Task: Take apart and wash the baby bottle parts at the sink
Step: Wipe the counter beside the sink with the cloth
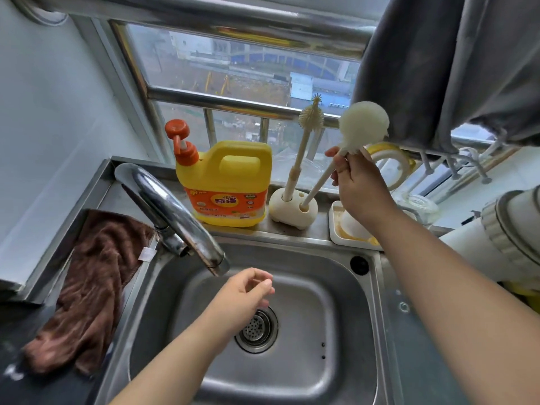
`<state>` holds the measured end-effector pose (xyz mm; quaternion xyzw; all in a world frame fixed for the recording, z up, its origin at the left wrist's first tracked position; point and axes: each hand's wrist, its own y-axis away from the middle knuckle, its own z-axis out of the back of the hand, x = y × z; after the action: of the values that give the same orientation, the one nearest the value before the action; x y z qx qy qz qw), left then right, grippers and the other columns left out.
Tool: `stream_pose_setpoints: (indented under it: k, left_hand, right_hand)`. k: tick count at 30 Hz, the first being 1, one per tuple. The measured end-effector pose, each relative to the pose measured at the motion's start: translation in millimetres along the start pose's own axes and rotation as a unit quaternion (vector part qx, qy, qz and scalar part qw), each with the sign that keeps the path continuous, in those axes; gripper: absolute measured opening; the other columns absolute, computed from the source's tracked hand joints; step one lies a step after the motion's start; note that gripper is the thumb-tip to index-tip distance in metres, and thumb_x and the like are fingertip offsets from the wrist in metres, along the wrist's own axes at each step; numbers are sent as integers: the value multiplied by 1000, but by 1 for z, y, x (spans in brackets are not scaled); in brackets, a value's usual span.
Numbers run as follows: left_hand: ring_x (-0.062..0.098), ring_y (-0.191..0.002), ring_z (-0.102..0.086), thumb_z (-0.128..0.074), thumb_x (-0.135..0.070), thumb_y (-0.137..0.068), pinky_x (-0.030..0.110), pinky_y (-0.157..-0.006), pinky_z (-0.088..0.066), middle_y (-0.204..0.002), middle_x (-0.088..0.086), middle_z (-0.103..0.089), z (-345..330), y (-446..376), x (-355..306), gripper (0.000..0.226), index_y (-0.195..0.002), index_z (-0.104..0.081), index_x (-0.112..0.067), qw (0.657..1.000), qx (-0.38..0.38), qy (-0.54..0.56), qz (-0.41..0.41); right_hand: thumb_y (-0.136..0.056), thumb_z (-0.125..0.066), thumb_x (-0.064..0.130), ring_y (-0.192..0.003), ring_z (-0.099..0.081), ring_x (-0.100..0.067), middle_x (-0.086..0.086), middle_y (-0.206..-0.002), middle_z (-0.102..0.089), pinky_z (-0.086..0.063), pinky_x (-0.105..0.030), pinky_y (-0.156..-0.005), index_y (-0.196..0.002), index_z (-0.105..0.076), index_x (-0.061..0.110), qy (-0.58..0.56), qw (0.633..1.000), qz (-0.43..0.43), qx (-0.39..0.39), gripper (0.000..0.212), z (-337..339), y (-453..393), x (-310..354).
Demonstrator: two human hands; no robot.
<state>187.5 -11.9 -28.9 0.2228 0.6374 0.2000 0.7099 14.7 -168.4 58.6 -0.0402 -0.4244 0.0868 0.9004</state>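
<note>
1. While my right hand (358, 182) pinches the brush (363, 124) below its head, its handle foot sits in the holder (293, 207) on the counter (295, 230).
2. My left hand (247, 293) hangs loosely curled, holding nothing, over the sink (344, 317).

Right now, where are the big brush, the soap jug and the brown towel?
big brush (365, 124): head view, on its round bristle head.
soap jug (230, 182): head view, on the yellow body above the label.
brown towel (96, 285): head view, on its middle folds, left of the sink.
</note>
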Motion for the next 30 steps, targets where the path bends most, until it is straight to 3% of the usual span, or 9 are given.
stream_pose_setpoints:
  k: [3, 7, 13, 16, 19, 21, 25, 28, 30]
  left_hand:
    - [10, -73, -65, -55, -16, -94, 17, -66, -47, -95, 6, -69, -2, -4, -5, 12, -89, -61, -25, 999, -11, -21, -26]
    - [8, -75, -65, -54, -18, -94, 6, -53, -39, -96, 4, -70, -1, -7, -11, 11, -91, -60, -26, 997, -22, -48, -55]
    - [6, -77, -67, -53, -21, -95, 10, -57, -40, -92, -5, -70, -2, -9, -13, 11, -92, -60, -30, 995, -31, -73, -65]
    - [4, -79, -66, -52, -23, -96, 7, -54, -38, -93, -8, -70, -5, -7, -17, 10, -96, -59, -29, 994, -27, -84, -67]
    - [6, -81, -66, -51, -23, -96, 5, -53, -39, -94, -7, -69, -10, -7, -22, 10, -97, -59, -28, 993, -18, -90, -76]
    - [7, -81, -66, -51, -22, -96, 8, -55, -41, -93, -6, -69, -15, -8, -26, 10, -96, -59, -28, 992, -10, -94, -81]
    - [10, -83, -66, -53, -23, -95, 19, -64, -45, -92, -5, -69, -28, -11, -26, 11, -91, -58, -32, 987, 11, -125, -101]
    - [15, -85, -64, -57, -22, -92, 24, -70, -49, -90, -3, -68, -44, -13, -23, 11, -88, -59, -33, 979, 33, -164, -116]
    - [16, -83, -63, -58, -22, -92, 25, -71, -48, -87, -3, -66, -59, -10, -17, 13, -86, -58, -33, 972, 52, -192, -125]
  right_hand:
    - [-104, -30, 22, -93, -46, -10, 2, -107, -45, -41, -22, -86, -120, -54, 11, 25, 999, -11, 31, 31, -7, -5, -8]
    - [-103, -32, 20, -90, -49, -12, 3, -112, -44, -36, 3, -65, -123, -55, 8, 29, 998, -30, 55, 32, -23, -6, -21]
    - [-101, -42, 19, -93, -57, -18, 1, -100, -53, -44, -27, -81, -114, -61, 10, 26, 999, -38, 24, 25, -34, -9, -26]
    - [-98, -49, 18, -91, -57, -15, 2, -97, -61, -39, -21, -76, -116, -62, 13, 15, 998, -60, 19, 23, -35, -5, -26]
    - [-97, -53, 20, -99, -56, -11, 2, -112, -62, -42, -22, -89, -133, -51, 13, -19, 994, -98, 39, 37, -31, 6, -25]
    - [-96, -54, 22, -98, -55, -8, 3, -116, -60, -41, -21, -88, -137, -47, 15, -19, 992, -107, 63, 42, -26, 15, -23]
    - [-95, -55, 25, -94, -57, -7, 6, -110, -63, -43, -19, -83, -128, -55, 21, 8, 990, -111, 91, 33, -4, 45, -21]
    - [-94, -57, 27, -87, -53, -3, 11, -100, -58, -37, -7, -67, -118, -61, 23, 62, 983, -121, 125, 25, 22, 88, -30]
    - [-91, -61, 28, -89, -54, -6, 12, -94, -58, -40, -14, -71, -106, -66, 25, 128, 967, -141, 167, 16, 38, 122, -47]
